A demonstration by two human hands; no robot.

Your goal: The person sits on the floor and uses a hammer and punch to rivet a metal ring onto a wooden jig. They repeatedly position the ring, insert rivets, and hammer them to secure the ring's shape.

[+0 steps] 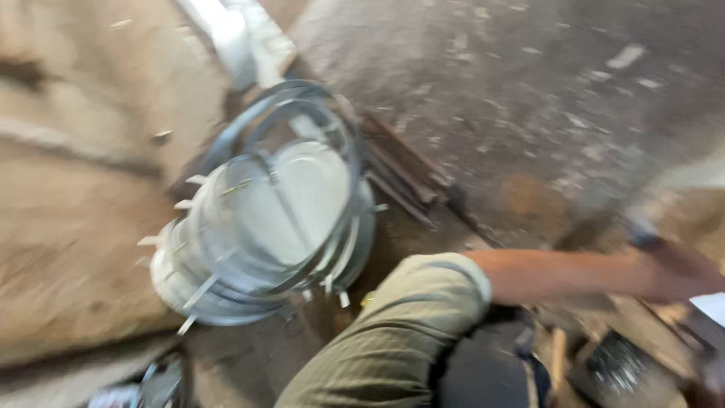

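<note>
The view is badly blurred by motion. My right forearm, in a rolled-up olive sleeve [408, 325], reaches to the right across the lower half. My right hand [680, 272] is at the far right edge, among dim clutter with a dark object just above it; the blur hides whether it grips anything. A stack of round shiny sheet-metal rings with small bent tabs [264, 227] sits on the floor to the left of my arm, apart from it. My left hand is out of sight.
A pale metal duct piece [242, 38] lies beyond the rings. Dark flat metal strips [408, 177] lie to their right on the dusty concrete floor [529, 83]. A brown surface [68, 227] fills the left. Dark tools and scraps [619, 363] crowd the lower right.
</note>
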